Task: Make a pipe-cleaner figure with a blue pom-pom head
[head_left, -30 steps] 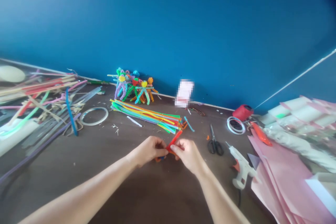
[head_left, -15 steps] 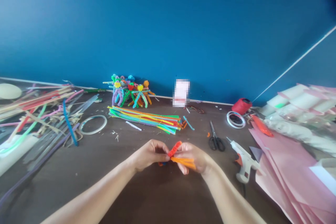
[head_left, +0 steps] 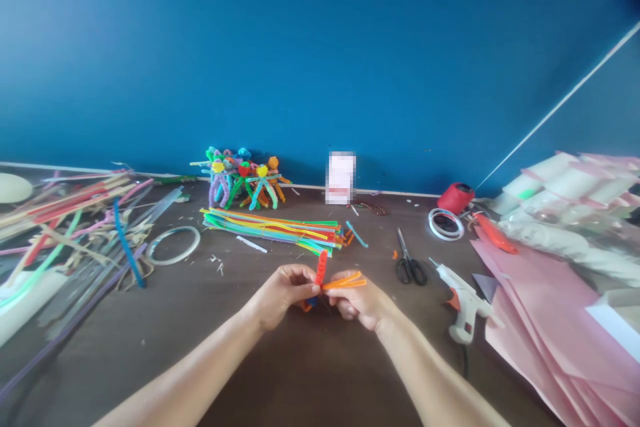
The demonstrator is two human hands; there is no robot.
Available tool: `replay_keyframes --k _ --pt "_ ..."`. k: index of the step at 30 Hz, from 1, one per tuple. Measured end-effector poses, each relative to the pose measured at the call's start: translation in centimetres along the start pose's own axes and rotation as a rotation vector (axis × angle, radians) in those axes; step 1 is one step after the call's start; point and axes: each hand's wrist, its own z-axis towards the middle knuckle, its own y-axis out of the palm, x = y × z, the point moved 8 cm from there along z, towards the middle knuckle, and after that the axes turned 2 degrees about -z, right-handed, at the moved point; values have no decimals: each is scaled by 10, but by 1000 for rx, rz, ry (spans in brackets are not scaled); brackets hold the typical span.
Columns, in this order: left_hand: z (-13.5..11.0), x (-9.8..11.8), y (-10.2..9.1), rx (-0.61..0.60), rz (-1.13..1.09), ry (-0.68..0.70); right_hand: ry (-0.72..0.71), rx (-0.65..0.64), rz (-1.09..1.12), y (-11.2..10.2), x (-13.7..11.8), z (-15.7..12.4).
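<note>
My left hand [head_left: 283, 295] is closed, thumb and fingers pinching a partly twisted pipe cleaner figure. From its grip a coiled red pipe cleaner [head_left: 321, 268] stands up nearly straight. Orange pipe cleaners [head_left: 346, 281] stick out to the right, across the fingers of my right hand [head_left: 361, 301]. That hand is closed too, its fingertips meeting at the base of the orange strands. A small blue and orange part [head_left: 311, 305] shows under the left fingers; the rest of the figure is hidden by them. Beyond the hands lies a bundle of coloured pipe cleaners [head_left: 273, 227].
Finished pipe cleaner figures [head_left: 245, 177] stand by the wall. On the right are black-handled scissors [head_left: 411, 268], a glue gun [head_left: 465, 307], red thread [head_left: 456, 196], tape rings [head_left: 446, 225] and pink sheets [head_left: 535, 307]. Loose strips and sticks [head_left: 75, 213] and a tape roll [head_left: 173, 245] lie left.
The red coil has swung from leaning right to nearly upright. The orange strands now point slightly upward rather than down, and my right hand has shifted its hold around them.
</note>
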Motion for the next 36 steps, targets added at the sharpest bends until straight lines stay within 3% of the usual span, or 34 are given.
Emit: replay_keyframes --k 6,10,17,22,27,36 --pt "-2 -1 5 -7 14 -28 1 17 -54 2 -2 -1" --pt "-3 -1 10 -43 -90 -41 -36 -12 -96 7 -8 -4" --pt "0 -2 12 -55 -201 -34 -253 37 -373 8 -24 -7" --pt "2 0 7 8 -266 -45 -380 118 -471 4 -31 -9" --pt "3 -3 6 41 -254 -69 -654 226 -500 1 -54 -24" --pt "3 -6 8 -46 -218 -99 -505 85 -326 0 -46 -15"
